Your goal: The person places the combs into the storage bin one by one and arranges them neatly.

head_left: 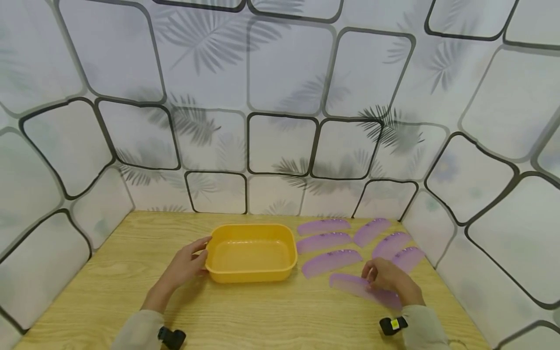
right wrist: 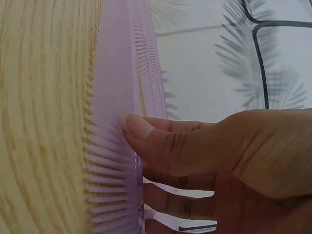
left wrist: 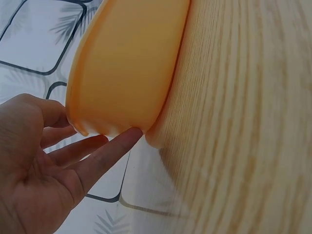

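A yellow plastic basin [head_left: 251, 277] stands on the wooden table. At its left end my left hand [head_left: 187, 264] touches the outer wall and rim, fingers spread and fairly straight; in the left wrist view a fingertip lies against the basin's [left wrist: 126, 63] low edge. On the right, my right hand [head_left: 388, 278] pinches a translucent purple comb [head_left: 350, 284] by its spine. The right wrist view shows the thumb on the flat face of that comb [right wrist: 114, 63], its teeth toward the wood, with other fingers behind the spine. Whether the comb is off the table I cannot tell.
Several more purple combs lie right of the basin, among them a near one [head_left: 331, 261], a far one [head_left: 323, 226] and one by the right wall [head_left: 409, 257]. Patterned sheets [head_left: 282, 146] wall in the table [head_left: 245, 316] at back and sides.
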